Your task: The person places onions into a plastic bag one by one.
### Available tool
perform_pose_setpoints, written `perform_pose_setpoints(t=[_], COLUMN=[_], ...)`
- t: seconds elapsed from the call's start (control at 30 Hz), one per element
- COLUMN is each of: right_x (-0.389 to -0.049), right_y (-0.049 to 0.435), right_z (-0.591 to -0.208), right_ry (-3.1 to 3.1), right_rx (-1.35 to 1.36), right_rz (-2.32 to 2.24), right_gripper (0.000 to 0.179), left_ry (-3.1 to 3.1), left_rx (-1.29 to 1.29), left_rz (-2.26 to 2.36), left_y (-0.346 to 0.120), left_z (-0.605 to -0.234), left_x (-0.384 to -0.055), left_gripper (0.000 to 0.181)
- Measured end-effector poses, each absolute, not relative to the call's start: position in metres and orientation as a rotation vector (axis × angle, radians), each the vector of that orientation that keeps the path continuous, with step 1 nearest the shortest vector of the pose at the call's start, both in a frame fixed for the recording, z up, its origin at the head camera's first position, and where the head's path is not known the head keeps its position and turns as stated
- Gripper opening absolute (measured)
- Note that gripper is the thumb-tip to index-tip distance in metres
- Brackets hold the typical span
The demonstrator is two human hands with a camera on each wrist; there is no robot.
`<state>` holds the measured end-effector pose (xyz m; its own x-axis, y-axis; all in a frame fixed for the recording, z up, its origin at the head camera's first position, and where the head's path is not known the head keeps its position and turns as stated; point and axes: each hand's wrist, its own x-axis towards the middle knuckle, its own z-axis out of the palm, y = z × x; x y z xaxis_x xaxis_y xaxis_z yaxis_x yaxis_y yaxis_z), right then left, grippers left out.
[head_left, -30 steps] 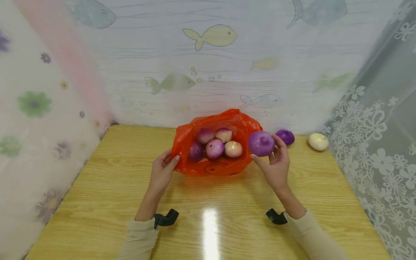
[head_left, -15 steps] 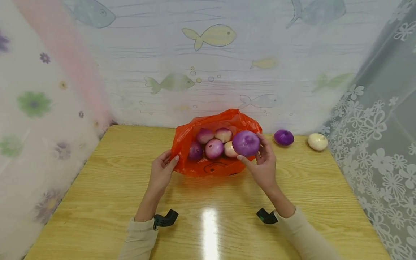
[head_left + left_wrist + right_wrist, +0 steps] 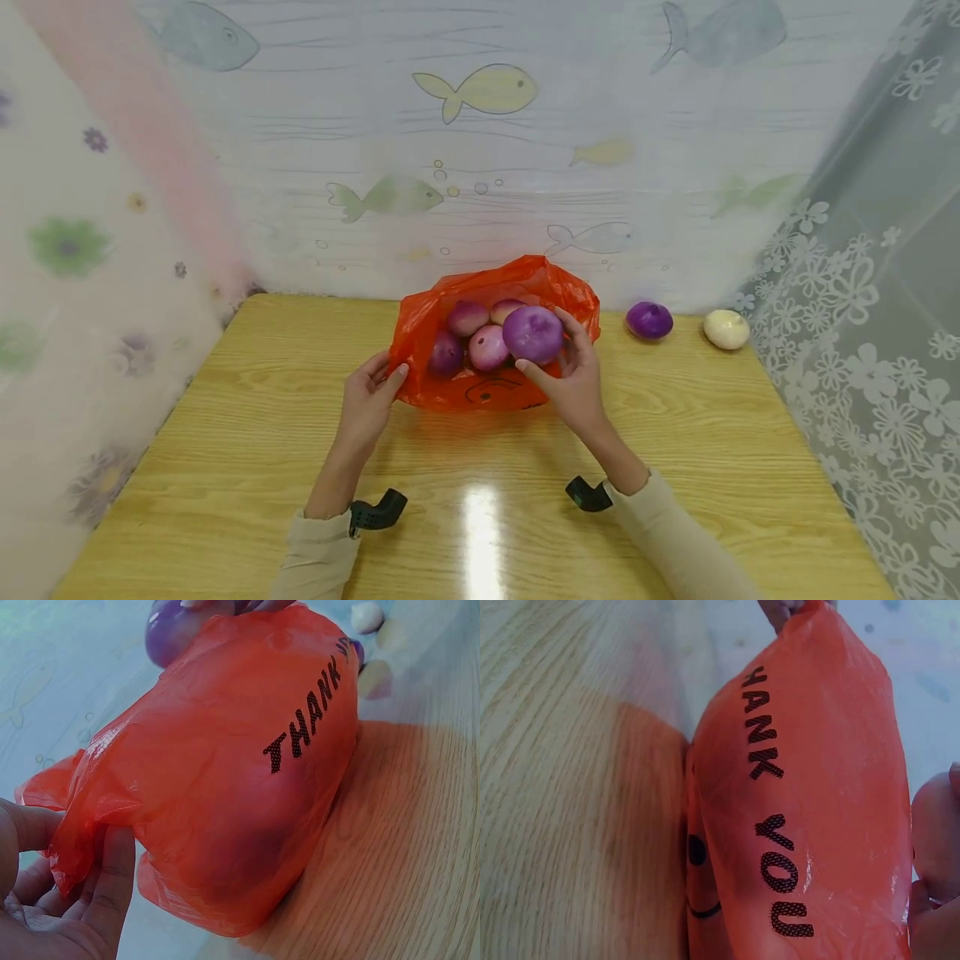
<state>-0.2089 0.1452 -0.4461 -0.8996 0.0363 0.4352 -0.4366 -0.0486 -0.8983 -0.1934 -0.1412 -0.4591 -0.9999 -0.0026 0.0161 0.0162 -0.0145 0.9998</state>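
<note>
A red plastic bag (image 3: 442, 400) lies on the table with its mouth held wide. At its left rim, my left hand (image 3: 367, 398) pinches the film between thumb and fingers; the left wrist view shows the bunched plastic between the fingers (image 3: 112, 881). Over the right part of the bag's mouth, my right hand (image 3: 576, 383) holds a purple onion (image 3: 532, 335) by its right side, thumb below and fingers behind. Inside lie several onions, including a pink-purple one (image 3: 488, 348) and a darker one (image 3: 447, 353). The held onion hides part of the contents.
To the right of the bag, a dark purple onion (image 3: 649, 321) and a white onion (image 3: 726, 330) sit near the back edge of the wooden table (image 3: 247, 433). A fish-patterned curtain (image 3: 480, 167) hangs right behind that edge.
My right hand has carried the purple onion leftward, from beside the bag's right rim to over its mouth. My left hand keeps its grip on the rim.
</note>
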Motion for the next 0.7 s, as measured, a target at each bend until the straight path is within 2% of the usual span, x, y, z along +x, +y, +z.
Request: perform_pose_setpoints(t=[0.5, 0.7], right_x=[-0.228, -0.234], right_y=[0.124, 0.121], right_z=[-0.453, -0.455], right_ry=[-1.984, -2.248], right_rx=[0.399, 0.414], right_rz=[2.002, 1.93], right_gripper=[0.082, 0.081], left_ry=[-2.19, -2.177], left_rx=[-0.035, -0.05], left_rz=[-2.217, -2.224], left_y=[-0.141, -0.14], left_z=[-0.458, -0.459], left_x=[-0.192, -0.193], left_gripper=[0.041, 0.04])
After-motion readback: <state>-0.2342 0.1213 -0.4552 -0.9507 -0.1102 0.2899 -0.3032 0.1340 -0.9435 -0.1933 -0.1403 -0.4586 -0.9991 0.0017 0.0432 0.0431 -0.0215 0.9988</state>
